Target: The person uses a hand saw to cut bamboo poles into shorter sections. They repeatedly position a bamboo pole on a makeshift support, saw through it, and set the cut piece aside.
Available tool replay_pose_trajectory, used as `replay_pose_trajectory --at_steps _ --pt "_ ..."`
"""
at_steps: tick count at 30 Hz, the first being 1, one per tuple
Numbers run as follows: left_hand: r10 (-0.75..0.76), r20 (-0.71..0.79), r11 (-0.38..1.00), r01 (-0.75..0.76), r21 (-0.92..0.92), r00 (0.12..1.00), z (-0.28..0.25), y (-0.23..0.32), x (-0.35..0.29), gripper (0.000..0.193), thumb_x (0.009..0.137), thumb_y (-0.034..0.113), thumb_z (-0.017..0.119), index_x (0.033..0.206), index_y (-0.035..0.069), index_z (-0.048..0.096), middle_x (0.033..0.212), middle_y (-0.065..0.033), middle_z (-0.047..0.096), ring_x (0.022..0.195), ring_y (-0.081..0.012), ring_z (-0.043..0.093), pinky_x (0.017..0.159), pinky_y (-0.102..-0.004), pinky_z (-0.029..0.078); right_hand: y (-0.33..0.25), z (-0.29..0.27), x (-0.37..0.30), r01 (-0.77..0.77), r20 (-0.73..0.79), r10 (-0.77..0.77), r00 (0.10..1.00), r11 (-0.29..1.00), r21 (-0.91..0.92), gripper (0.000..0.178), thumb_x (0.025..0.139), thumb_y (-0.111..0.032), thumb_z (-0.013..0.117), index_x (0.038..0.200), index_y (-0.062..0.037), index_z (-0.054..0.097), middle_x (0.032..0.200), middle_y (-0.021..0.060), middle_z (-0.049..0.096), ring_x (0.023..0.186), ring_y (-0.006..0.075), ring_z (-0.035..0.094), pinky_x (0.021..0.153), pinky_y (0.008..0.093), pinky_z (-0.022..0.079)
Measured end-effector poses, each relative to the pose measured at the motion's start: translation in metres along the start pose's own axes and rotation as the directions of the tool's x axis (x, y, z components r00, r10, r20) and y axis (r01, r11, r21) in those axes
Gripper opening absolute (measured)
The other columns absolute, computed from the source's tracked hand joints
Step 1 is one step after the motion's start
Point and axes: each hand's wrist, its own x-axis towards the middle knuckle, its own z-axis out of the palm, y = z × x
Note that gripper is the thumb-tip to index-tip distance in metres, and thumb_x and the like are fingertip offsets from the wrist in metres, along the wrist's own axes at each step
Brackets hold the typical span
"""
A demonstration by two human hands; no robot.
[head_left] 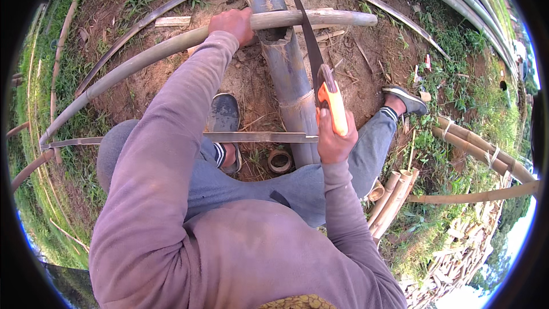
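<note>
My left hand (233, 25) is closed around a greenish-grey bamboo pole (153, 53), which lies crosswise over a thick bamboo log (287, 72). In my right hand (336, 140) is the orange handle of a hand saw (309, 37), its long dark blade pointing away from me. The blade crosses the pole to the right of the log; whether its teeth have cut in, I cannot tell. A dark hollow shows in the log just under the pole. Past the saw, the pole's right end sticks out unsupported.
A split bamboo strip (260, 137) lies across the log near my legs. A bamboo ring (279, 161) sits on the ground beside it. Short cut bamboo pieces (392, 201) stand by my right leg. Tied poles (483, 147) lie at right, with a heap of offcuts (457, 257) below.
</note>
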Motion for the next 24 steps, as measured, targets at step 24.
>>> replay_pose_trajectory --at_steps 24 --pt "0.014 0.059 1.000 -0.014 0.000 0.998 -0.010 0.008 0.002 0.036 0.091 0.030 0.072 0.125 0.016 0.071 0.121 -0.0138 0.076 0.118 -0.0354 0.072 0.099 -0.0478 0.058 -0.021 -0.055 -0.073 -0.033 0.019 0.036 0.999 0.989 -0.147 0.015 0.100 -0.009 0.075 0.103 0.0017 0.065 0.073 0.0030 0.066 0.057 0.0073 0.060 0.053 0.0247 0.048"
